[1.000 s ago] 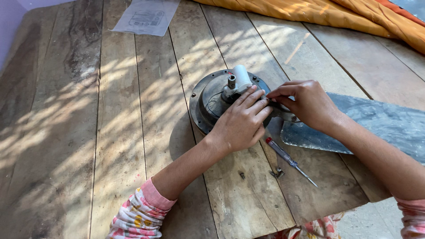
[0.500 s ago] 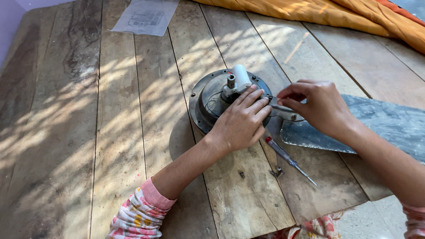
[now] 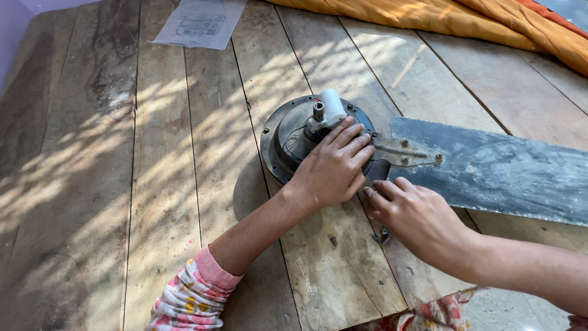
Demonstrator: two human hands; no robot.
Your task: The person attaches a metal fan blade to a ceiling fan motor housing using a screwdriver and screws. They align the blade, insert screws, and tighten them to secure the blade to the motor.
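Partly hidden, fan motor (image 3: 294, 132) lies under flat left hand (image 3: 334, 165) (right hand's (image 3: 416, 217) grip unclear).

Light: you work in bright daylight | Shadows: dappled patches cross the weathered wooden plank table (image 3: 184, 184) | Glare: sunlit planks near the crumpled orange cloth (image 3: 429, 15) wash out | Focus: sharp, no blur

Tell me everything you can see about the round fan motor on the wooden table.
The fan motor is a round, dark, dusty metal housing lying flat on the plank table. Small screws dot its rim. A white cylindrical part and a short shaft stand at its centre, with thin wires beside them. A grey metal bracket joins it to a dusty grey blade stretching right. The left hand presses on it; the right hand rests beside it.
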